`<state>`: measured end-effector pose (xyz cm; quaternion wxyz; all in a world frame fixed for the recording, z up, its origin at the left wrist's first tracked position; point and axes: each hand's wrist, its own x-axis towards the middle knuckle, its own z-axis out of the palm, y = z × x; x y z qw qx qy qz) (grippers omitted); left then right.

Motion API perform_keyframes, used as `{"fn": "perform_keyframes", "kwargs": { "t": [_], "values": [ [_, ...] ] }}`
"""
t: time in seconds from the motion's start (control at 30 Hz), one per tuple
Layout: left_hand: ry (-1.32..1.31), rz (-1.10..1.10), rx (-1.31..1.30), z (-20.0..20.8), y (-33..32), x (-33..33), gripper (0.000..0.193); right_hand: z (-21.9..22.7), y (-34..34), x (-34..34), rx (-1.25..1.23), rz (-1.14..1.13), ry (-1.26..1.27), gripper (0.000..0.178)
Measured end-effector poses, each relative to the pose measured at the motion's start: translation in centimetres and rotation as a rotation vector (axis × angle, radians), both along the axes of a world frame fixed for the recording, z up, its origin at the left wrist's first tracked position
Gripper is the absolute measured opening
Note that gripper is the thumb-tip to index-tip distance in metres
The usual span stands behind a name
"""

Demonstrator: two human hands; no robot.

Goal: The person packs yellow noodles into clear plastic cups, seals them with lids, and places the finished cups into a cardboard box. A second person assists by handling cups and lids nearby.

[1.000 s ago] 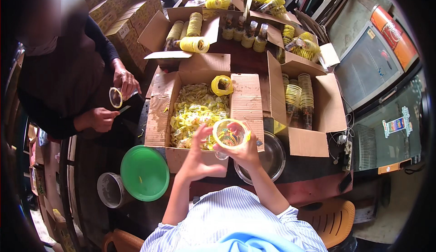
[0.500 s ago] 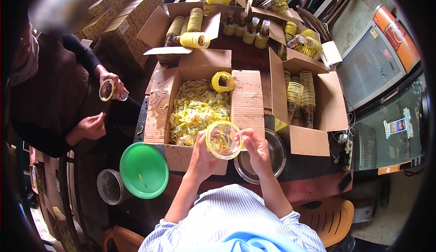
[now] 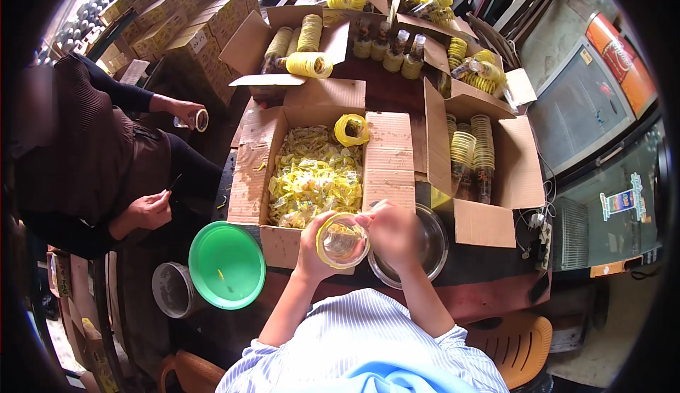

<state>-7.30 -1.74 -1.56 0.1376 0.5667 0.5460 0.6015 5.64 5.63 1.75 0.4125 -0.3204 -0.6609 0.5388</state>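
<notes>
In front of my chest, a clear plastic cup (image 3: 342, 240) with a yellow rim is tilted so its round opening faces me. My left hand (image 3: 312, 250) is wrapped round its left side and grips it. By the cup's upper right rim, my right hand (image 3: 394, 234) is smeared by motion. Its fingertips come close to the rim, but whether they pinch anything does not show. Just beyond both hands stands an open cardboard box (image 3: 244, 173) with many crumpled yellow and clear plastic scraps (image 3: 315, 173) and a yellow ring-shaped piece (image 3: 352, 130) at its far corner.
Left of the box, a green basin (image 3: 227, 269) sits beside a grey bucket (image 3: 172, 291). A round metal tray (image 3: 440, 251) lies under my right hand. Cartons with stacked yellow-rimmed cups (image 3: 482, 152) stand right and behind. At left, a co-worker holds a clear cup (image 3: 201, 120) and something thin and dark.
The cup has shifted slightly down and left, still in my left hand. My right hand has moved at the rim and blurred. The co-worker's cup hand has moved outward to the right.
</notes>
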Motion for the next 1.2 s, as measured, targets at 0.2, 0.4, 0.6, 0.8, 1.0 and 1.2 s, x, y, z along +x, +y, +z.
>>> {"fn": "perform_keyframes", "kwargs": {
  "t": [0.2,0.4,0.6,0.8,1.0,1.2],
  "values": [
    [-0.017,0.077,0.01,-0.3,0.3,0.3,0.052,-0.1,-0.3,-0.9,0.361,-0.182,-0.119,0.009],
    [0.025,0.143,-0.009,-1.0,0.4,-0.1,0.049,-0.8,-0.6,-1.2,0.462,-0.237,-0.146,0.009],
    [0.001,0.366,0.045,-0.6,0.5,-4.9,0.049,-3.3,-1.2,0.1,0.352,-0.16,-0.146,0.007],
    [-0.052,0.235,0.064,0.6,-0.3,-3.7,0.054,-3.9,0.5,-1.2,0.186,-0.157,-0.092,0.023],
    [-0.108,0.197,0.015,-0.1,-0.7,-3.9,0.058,-5.2,3.3,-2.4,0.494,-0.111,-0.38,0.062],
    [-0.246,0.186,-0.105,-1.0,-1.7,-4.6,0.069,-7.1,4.5,2.5,0.336,-0.372,-0.405,0.037]
  ]
}}
